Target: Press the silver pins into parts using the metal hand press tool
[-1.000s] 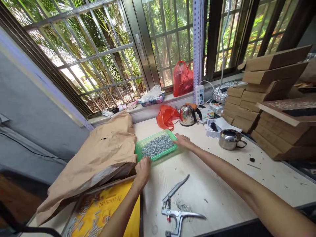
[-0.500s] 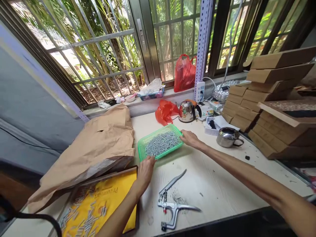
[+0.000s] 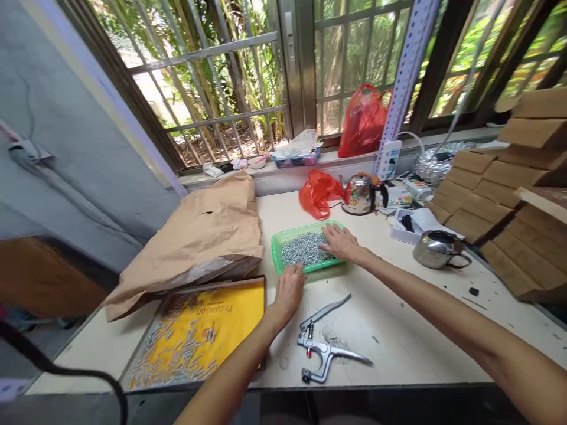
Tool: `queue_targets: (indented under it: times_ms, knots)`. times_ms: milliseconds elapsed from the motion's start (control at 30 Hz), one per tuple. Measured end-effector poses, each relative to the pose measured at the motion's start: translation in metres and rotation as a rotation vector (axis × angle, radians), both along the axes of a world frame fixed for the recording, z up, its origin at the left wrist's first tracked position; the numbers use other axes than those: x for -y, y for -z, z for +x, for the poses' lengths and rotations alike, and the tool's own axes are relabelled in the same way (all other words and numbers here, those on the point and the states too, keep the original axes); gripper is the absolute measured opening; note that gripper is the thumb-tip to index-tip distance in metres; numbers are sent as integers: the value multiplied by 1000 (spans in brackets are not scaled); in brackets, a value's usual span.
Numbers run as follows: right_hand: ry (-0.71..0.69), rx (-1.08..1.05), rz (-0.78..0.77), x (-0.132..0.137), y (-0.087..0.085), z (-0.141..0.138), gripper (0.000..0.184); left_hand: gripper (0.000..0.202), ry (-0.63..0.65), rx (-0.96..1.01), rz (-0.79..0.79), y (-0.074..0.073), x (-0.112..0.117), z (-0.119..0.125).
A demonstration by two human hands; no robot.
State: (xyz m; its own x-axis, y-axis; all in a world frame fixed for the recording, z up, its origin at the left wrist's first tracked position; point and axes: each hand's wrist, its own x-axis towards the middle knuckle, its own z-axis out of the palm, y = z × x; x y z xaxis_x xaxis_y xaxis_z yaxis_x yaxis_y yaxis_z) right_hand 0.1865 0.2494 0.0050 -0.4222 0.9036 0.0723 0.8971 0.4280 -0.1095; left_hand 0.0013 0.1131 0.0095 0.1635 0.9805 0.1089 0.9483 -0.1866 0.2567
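Observation:
A green plastic basket (image 3: 277, 255) filled with small silvery metal pieces (image 3: 305, 249) rests on the table. My right hand (image 3: 343, 243) lies over its right end, fingers spread, fingertips on the pieces. At the front rim is my left hand (image 3: 289, 292), its fingers bent against the basket; the fingertips are partly hidden. Silver hand pliers (image 3: 322, 351) with open handles lie just in front, to the right of my left forearm. Left of that forearm, a dark-edged tray (image 3: 264, 313) bears a yellow sheet (image 3: 241, 307) and many scattered metal pins (image 3: 177, 354).
Crumpled brown paper (image 3: 208, 227) spreads behind the tray. At the back are a red plastic bag (image 3: 319, 192) and a kettle (image 3: 359, 195). A steel pot (image 3: 436, 249) and a white box (image 3: 404, 233) stand to the right, before stacked cardboard boxes (image 3: 500, 195).
My right hand has left the basket's right rim and now lies flat over the metal pieces. The basket sits more level on the table. My view has shifted left.

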Motion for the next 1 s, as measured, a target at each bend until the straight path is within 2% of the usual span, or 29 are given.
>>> queue_targets:
  times_ms: [100,200,300,400,467,533,600,633,733,833,933,1000]
  knots:
    - [-59,11,-195,-3,13,-38,70,41,89,123,50,-1,32,-1]
    - [-3,19,-229,2,27,-70,83,38,83,175,103,-3,73,-19]
    - [-60,14,-229,13,35,-92,85,40,-133,126,125,0,111,-63]
    - [-149,21,-229,28,33,-103,73,47,-436,5,96,4,137,-132]
    - [-160,6,-118,39,26,-103,65,52,-616,-90,36,4,148,-179]
    - [-161,-60,71,52,19,-98,58,55,-781,-178,-4,2,158,-220]
    - [-209,-160,182,71,14,-93,55,54,-906,-241,-10,0,168,-249]
    - [-259,-205,172,82,13,-91,54,52,-950,-257,-14,-1,173,-259]
    - [-387,-266,-22,121,18,-96,55,44,-1034,-214,-98,-2,185,-275]
    - [-403,-243,-266,154,31,-114,59,37,-1052,-131,-190,-4,190,-280]
    - [-439,-279,-441,166,48,-131,58,35,-1034,-110,-200,-8,192,-279]
    - [-435,-312,-469,165,57,-134,52,36,-1003,-116,-162,-11,192,-274]
